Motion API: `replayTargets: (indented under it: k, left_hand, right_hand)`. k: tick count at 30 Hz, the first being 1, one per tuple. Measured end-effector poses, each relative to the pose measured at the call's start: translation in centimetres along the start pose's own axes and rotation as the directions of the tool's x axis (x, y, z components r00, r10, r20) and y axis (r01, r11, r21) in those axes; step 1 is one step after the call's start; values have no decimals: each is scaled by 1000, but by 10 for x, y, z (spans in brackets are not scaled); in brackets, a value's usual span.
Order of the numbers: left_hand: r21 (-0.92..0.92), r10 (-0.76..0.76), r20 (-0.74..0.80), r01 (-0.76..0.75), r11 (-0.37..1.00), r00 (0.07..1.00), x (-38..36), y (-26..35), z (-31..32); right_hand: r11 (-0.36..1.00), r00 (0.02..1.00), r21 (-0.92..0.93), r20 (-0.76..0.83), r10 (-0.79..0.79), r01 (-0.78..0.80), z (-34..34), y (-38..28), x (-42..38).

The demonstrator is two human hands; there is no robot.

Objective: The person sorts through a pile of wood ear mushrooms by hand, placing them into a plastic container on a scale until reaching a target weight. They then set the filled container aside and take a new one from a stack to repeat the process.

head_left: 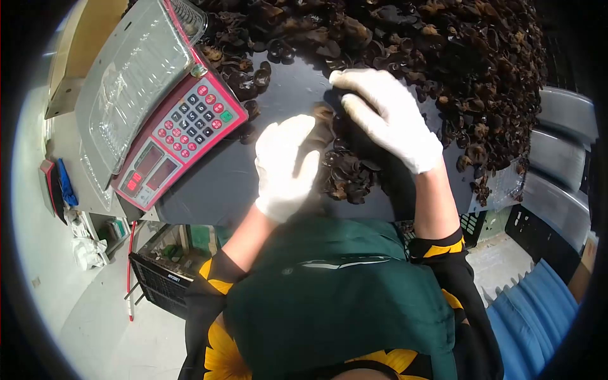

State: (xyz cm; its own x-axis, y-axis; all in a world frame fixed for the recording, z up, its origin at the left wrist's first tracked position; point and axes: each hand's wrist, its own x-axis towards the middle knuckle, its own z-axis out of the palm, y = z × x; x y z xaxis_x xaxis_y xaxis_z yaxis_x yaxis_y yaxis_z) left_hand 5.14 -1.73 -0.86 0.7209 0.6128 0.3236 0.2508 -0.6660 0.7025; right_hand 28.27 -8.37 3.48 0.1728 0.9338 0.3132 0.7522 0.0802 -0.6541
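Observation:
My left hand (285, 166), in a white glove, is cupped over the dark table (221, 180), its thumb apart from its fingers. To its right, my right hand (389, 120), also gloved in white, reaches over the table with fingers stretched out and thumb spread. Between the two hands a blurred brown piece of wood ear mushroom (323, 120) shows near the left fingertips. Below it, close to the table's front edge, lies a small heap of wood ear mushrooms (349, 174). Neither hand visibly grips a piece.
A large pile of wood ear mushrooms (468, 57) covers the table's back and right. A red weighing scale (190, 123) with a plastic-wrapped pan stands at the left. Under the table sits a black crate (158, 278). Blue fabric (532, 316) is at the lower right.

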Motion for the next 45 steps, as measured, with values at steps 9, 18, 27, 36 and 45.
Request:
replayTargets:
  k: [9,18,27,36,45]
  left_hand:
    - [22,-2,50,1,1000,999,0,-2,-3]
    - [42,28,414,-50,998,910,-2,15,-23]
    - [131,122,322,-172,976,939,15,-5,-1]
    - [35,198,252,-214,976,947,-9,12,-3]
    - [-208,158,9,-153,966,987,-8,8,18]
  right_hand:
    - [923,895,-10,-248,370,-385,-39,4,-96]
    - [933,959,-237,25,284,-270,11,-46,-131]
    - [983,992,-164,-111,66,-83,47,-24,-57]
    - [975,995,-220,-100,9,-31,51,-47,-86]
    - [981,965,82,-179,190,-178,60,-57,-65]
